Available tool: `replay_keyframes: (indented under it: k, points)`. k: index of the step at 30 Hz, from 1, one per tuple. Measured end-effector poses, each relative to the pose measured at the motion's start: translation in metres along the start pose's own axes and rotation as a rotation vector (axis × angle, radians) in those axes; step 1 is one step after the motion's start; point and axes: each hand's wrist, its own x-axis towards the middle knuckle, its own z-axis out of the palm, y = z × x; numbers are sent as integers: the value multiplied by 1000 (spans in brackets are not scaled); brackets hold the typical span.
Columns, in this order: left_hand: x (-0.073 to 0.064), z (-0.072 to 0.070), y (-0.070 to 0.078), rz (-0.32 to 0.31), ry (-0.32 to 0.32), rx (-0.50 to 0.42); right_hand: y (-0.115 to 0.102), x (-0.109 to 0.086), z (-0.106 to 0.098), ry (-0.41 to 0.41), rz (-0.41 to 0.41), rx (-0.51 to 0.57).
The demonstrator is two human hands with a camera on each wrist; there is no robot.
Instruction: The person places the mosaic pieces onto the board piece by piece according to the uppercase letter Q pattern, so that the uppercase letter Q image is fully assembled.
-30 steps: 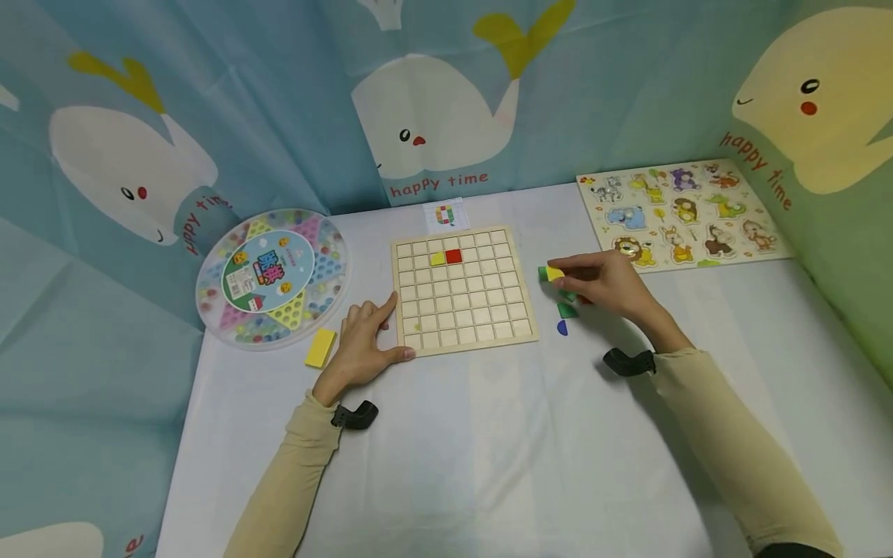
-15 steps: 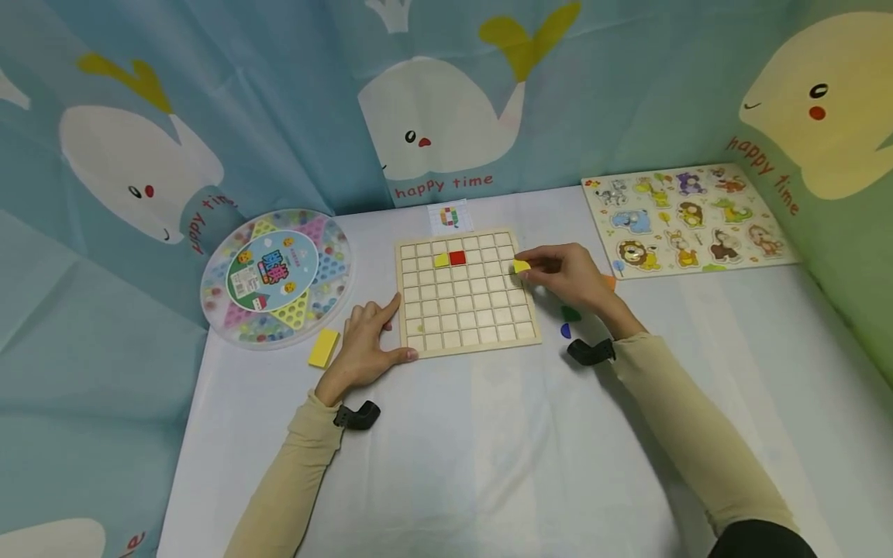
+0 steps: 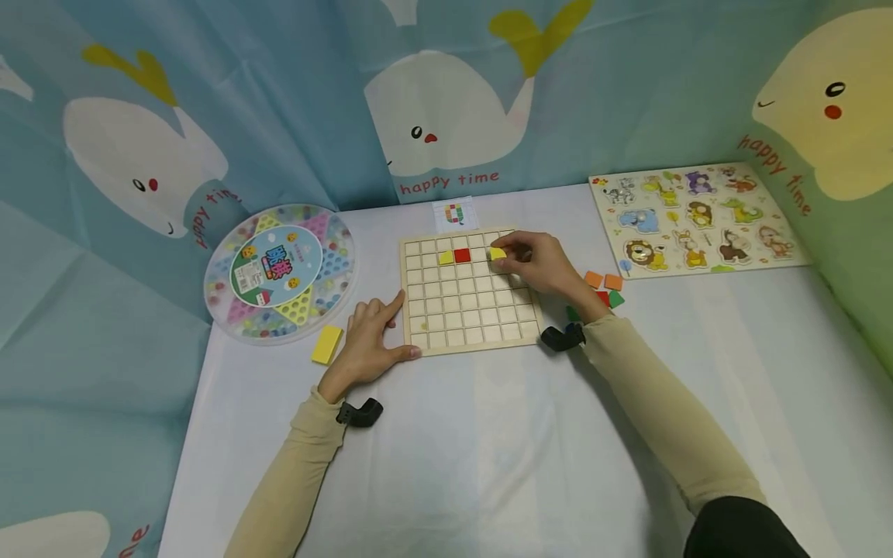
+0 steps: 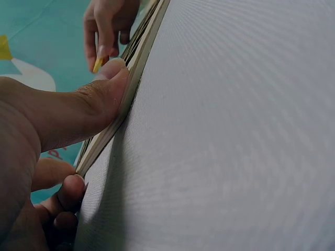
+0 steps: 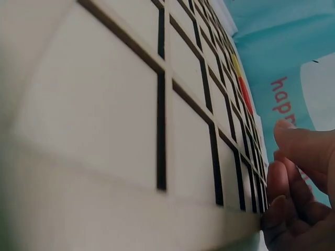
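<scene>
A square wooden grid board lies on the table; a yellow tile and a red square tile sit side by side in its second row from the back. My left hand braces the board's near left corner. Its thumb presses along the front edge, and its forefinger lies against the left side. Over the right part of that same row, my right hand pinches a yellow tile with a rounded edge between thumb and fingers. In the right wrist view that tile is hidden behind the fingers.
A small pattern card lies behind the board. Orange, red and green pieces lie to the right, partly behind my right arm. A round marble game and yellow block are left; an animal puzzle is back right.
My right hand has carried the yellow tile leftward from the loose pieces to over the board. Orange and red pieces it covered now show. My left hand stays at the corner.
</scene>
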Motion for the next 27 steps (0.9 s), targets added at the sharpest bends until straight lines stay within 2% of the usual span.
replay_keyframes:
  k: [4,9,14,27]
  points:
    - [1,1,0,-4,2,-1,-2,7,5,-25,-16,-11]
    - [1,1,1,-3,1,0,-5,16,9,-50,8,-32]
    - [1,0,1,1,-1,9,-9,20,11,-67,26,-68]
    - [1,-1,1,6,7,12,-11,29,15,-86,48,-80]
